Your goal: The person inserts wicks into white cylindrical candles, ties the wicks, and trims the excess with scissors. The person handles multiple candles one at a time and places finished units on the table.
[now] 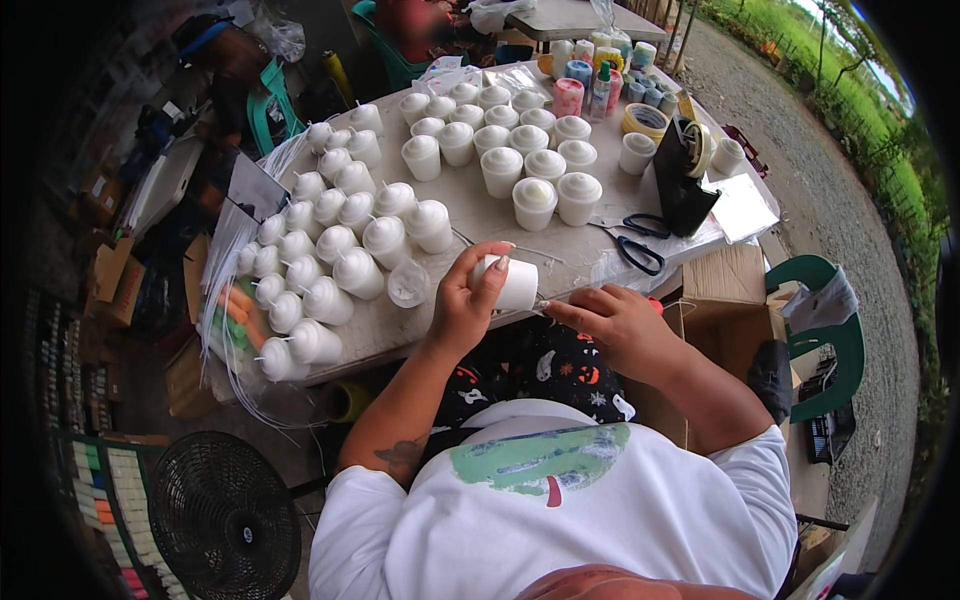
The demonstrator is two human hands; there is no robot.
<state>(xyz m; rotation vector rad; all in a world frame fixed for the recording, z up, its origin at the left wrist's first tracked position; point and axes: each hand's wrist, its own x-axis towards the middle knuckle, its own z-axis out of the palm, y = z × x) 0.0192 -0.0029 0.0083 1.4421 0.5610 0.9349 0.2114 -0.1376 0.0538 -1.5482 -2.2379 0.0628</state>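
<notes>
White wax fills the small candle cup [512, 284] that the left hand [462, 305] grasps just below the middle of the frame, fingers wrapped over its top and side, the cup tipped sideways with its base toward the right. The right hand [612, 322] sits just beside it, fingertips pinched at the cup's lower right edge on something too small to make out. Both hands hover at the near edge of the grey table [480, 215]. Upper left of the hands, rows of white candles with wicks [330, 245] lie tilted; at upper centre, more filled cups [535, 165] stand upright. Black-handled scissors [640, 240] and a tape dispenser [690, 175] rest to the right.
</notes>
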